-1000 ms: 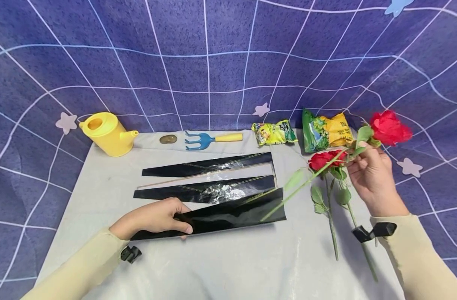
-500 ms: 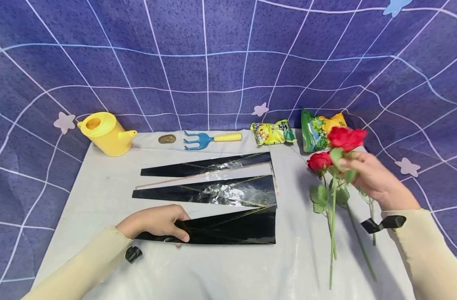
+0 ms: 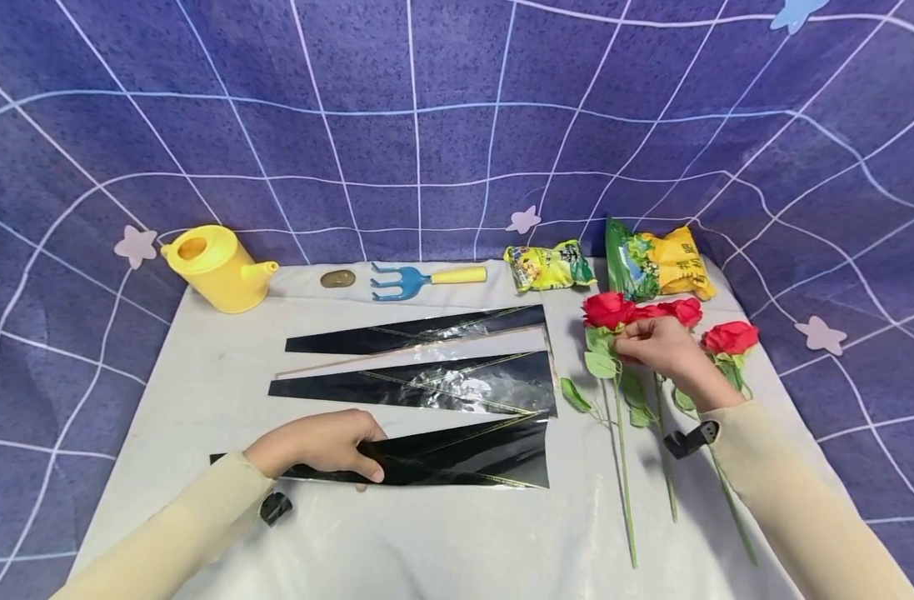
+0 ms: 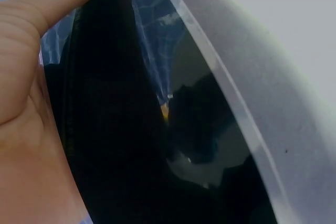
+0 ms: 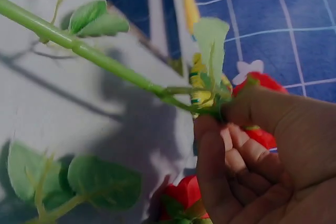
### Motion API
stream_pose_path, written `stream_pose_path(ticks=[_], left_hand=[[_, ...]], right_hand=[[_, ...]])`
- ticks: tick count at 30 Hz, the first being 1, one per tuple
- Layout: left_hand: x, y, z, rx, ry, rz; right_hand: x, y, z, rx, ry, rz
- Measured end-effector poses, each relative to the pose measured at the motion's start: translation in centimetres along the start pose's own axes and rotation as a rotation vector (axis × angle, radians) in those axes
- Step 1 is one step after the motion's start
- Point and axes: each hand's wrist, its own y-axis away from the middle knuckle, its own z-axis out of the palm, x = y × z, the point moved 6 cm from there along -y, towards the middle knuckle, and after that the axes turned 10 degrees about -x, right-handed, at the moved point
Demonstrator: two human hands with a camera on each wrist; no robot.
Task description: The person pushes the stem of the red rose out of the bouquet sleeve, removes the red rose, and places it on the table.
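Observation:
My left hand [image 3: 325,442] grips a long black tapering flower sleeve [image 3: 464,454], thumb on its upper face. In the left wrist view, the glossy sleeve [image 4: 110,129] fills the middle and the thumb lies across it. On the right, my right hand [image 3: 666,346] pinches an artificial red rose [image 3: 608,309] just below its bloom. The rose's green stem [image 5: 94,59] runs off to the upper left in the right wrist view. Other red roses [image 3: 730,337] lie right beside and partly behind that hand, their stems pointing toward the front.
Two flat black sleeves [image 3: 412,383] lie mid-table. Along the back stand or lie a yellow watering can [image 3: 220,271], a brown stone [image 3: 337,278], a blue hand rake [image 3: 404,283], a small yellow packet [image 3: 546,267] and a green-yellow bag [image 3: 659,262]. A grid-patterned cloth [image 3: 457,125] rises behind.
My right hand has swung the rose from over the sleeve to the right, turned its stem frontward and lowered it beside the others. The sleeve in my left hand has come down flatter.

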Motion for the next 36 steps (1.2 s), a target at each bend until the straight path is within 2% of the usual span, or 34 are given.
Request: stream_pose_path(ticks=[7,12,16,18,20,22,23,25,27,29,31,33,36], left_hand=[[0.5,0.1,0.1,-0.002,0.000,0.009],[0.4,0.0,0.2,-0.002,0.007,0.013],[-0.1,-0.1,-0.1,0.037,-0.076,-0.024],[-0.3,-0.1,-0.3,0.063,-0.118,-0.060],[-0.4,-0.1,-0.5,0.078,-0.142,-0.085],[-0.5,0.0,-0.6,0.084,-0.155,-0.091],[-0.5,0.0,-0.6,0.088,-0.163,-0.089],[-0.3,0.0,-0.6,0.089,-0.182,-0.074],[-0.2,-0.1,-0.7,0.093,-0.199,-0.063],[-0.1,-0.2,-0.7,0.097,-0.216,-0.058],[-0.1,-0.3,-0.7,0.099,-0.225,-0.052],[-0.3,-0.3,-0.7,0.100,-0.215,-0.056],[-1.0,0.4,-0.9,0.131,-0.182,-0.071]], right_hand=[[-0.3,-0.6,0.1,0.048,0.214,-0.009],[-0.6,-0.9,0.1,0.058,0.282,-0.025],[-0.8,-0.8,-0.1,0.065,0.335,-0.028],[-1.4,-0.4,-0.4,0.115,0.380,-0.068],[-2.6,0.1,-0.6,0.200,0.425,-0.135],[-4.3,0.8,-0.3,0.280,0.453,-0.259],[-5.1,1.1,0.3,0.294,0.457,-0.337],[-6.7,1.7,2.1,0.231,0.451,-0.470],[-7.8,2.1,4.9,0.066,0.428,-0.585],[-8.2,2.5,8.0,-0.133,0.397,-0.627],[-8.2,2.9,10.7,-0.281,0.382,-0.642],[-8.0,3.1,12.4,-0.328,0.386,-0.660],[-7.7,3.0,13.3,-0.316,0.369,-0.676]])
